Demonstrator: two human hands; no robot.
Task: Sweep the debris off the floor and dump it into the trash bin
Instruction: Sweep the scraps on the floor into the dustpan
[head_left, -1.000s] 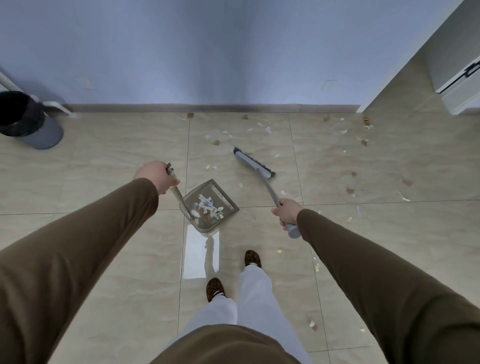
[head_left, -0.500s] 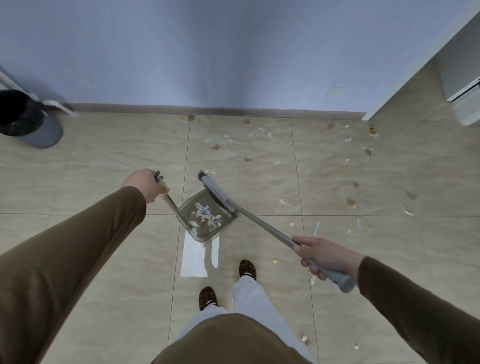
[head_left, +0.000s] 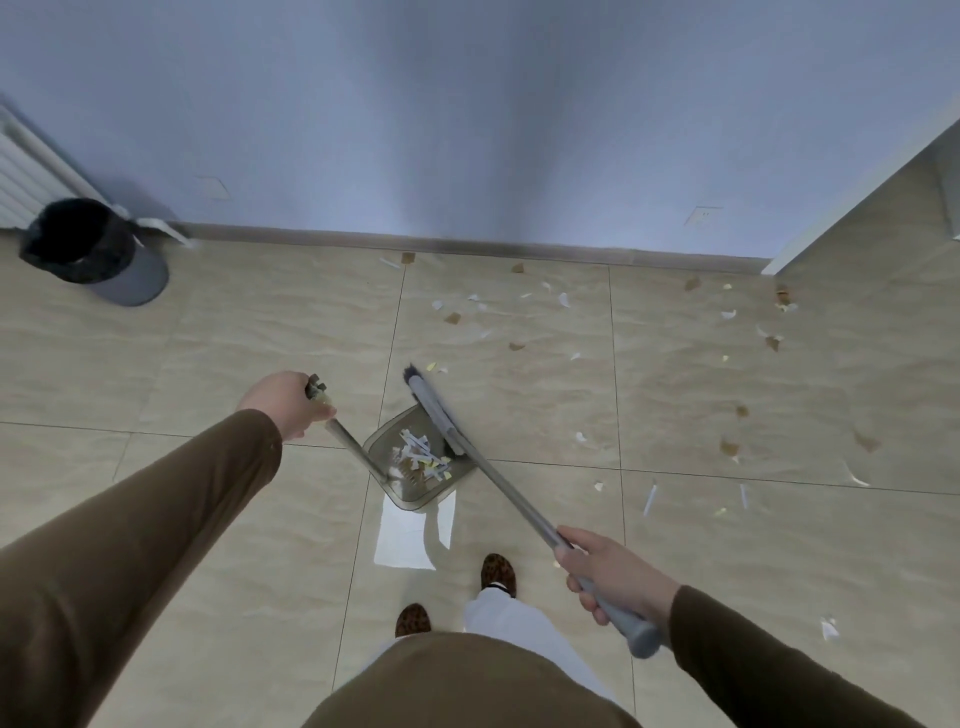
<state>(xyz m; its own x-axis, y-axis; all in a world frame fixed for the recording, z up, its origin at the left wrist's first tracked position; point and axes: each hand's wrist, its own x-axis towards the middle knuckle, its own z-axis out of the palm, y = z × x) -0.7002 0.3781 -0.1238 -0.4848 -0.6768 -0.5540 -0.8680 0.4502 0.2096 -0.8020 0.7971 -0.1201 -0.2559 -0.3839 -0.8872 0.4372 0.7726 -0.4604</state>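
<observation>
Head view: left hand (head_left: 283, 402) grips dustpan handle (head_left: 345, 435), right hand (head_left: 615, 574) grips broom (head_left: 498, 483).

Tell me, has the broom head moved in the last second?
Yes. The broom head came back from the open tiles near the wall to the dustpan mouth.

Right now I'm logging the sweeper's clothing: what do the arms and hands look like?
Both arms wear long olive-brown sleeves, the left sleeve and the right sleeve, reaching the wrists. The left hand and right hand are bare: no gloves, rings or watch visible.
</observation>
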